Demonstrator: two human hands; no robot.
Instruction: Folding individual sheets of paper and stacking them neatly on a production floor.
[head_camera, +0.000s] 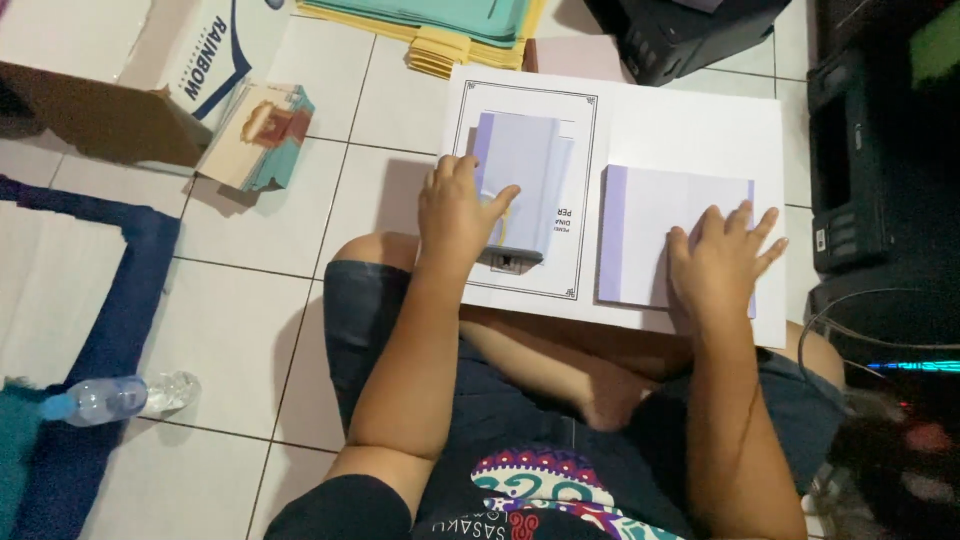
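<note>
Left hand (455, 215) resting on a small lavender booklet (520, 180), grip loose, thumb across its edge, right hand (720, 262) flat, fingers spread (clamping nothing) on a lavender paper stack (650, 225), both atop a large white sheet (690, 125) across the person's lap.

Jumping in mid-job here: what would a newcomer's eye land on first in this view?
First, the two hands on the big white sheet across the person's lap: the left hand rests on a pale purple booklet inside the sheet's printed border, and the right hand lies flat on a lavender paper stack beside it. Next, the clear plastic bottle lying at lower left, and the yellow folders piled at the top.
</note>
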